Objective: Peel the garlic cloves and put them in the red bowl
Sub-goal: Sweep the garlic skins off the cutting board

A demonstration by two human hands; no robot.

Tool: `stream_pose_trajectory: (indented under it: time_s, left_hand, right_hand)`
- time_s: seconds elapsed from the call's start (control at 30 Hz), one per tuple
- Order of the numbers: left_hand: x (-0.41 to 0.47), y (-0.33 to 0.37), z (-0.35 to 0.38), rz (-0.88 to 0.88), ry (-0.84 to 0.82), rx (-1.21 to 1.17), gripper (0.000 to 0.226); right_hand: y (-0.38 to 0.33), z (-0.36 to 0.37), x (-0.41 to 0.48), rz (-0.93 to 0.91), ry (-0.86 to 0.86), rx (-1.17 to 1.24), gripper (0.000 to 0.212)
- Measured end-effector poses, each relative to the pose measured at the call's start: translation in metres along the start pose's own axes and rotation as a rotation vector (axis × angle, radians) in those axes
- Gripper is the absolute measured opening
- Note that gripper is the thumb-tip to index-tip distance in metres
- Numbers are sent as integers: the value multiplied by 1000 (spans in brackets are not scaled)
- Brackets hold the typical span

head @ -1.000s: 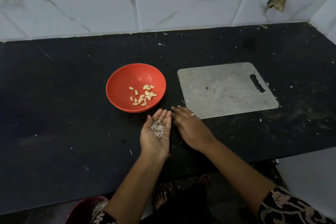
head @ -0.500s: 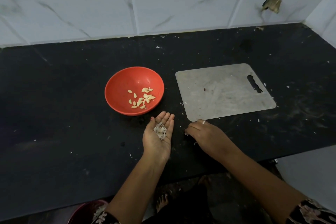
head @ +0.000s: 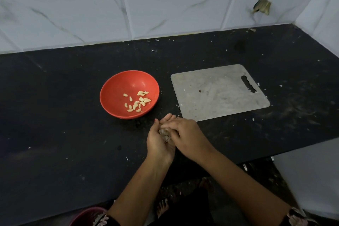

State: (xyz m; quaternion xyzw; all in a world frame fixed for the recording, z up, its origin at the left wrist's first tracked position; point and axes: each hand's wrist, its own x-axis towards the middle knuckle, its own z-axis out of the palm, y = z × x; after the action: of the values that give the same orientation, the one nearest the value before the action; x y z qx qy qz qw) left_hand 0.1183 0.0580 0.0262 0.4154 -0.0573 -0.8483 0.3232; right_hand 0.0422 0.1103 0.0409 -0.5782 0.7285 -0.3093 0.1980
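Left hand palm-up, fingers cupped around garlic skins. Right hand over it, fingertips curled into the pile; pinch not discernible. Peeled cloves lie in red bowl, beside cutting board.

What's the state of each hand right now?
Left hand: cupped palm-up, holding a garlic clump.
Right hand: fingertips on that clump; pinching or only touching cannot be told.
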Motion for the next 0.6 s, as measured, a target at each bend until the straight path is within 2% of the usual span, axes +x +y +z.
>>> stream_pose_trajectory:
  time_s: [0.07, 0.13, 0.23, 0.33, 0.4, 0.6]
  left_hand:
    - [0, 1, 1, 3, 5, -24, 40]
    - [2, 4, 1, 27, 24, -44, 39]
    - [4, 8, 0, 31, 57, -72, 40]
    - [3, 13, -1, 29, 69, -78, 40]
    - [4, 15, -3, 34, 79, -76, 40]
    - [7, 22, -3, 53, 92, -69, 39]
  right_hand:
    - [-2, -3, 0, 3, 63, 58, 29]
    - [4, -11, -3, 38, 201, 172, 23]
    - [33, -19, -14, 215, 305, 106, 15]
    - [55, -9, -32, 318, 217, -60, 31]
    - [52, 6, -39, 245, 159, -136, 43]
    - [34, 41, -17, 36, 34, -368, 54]
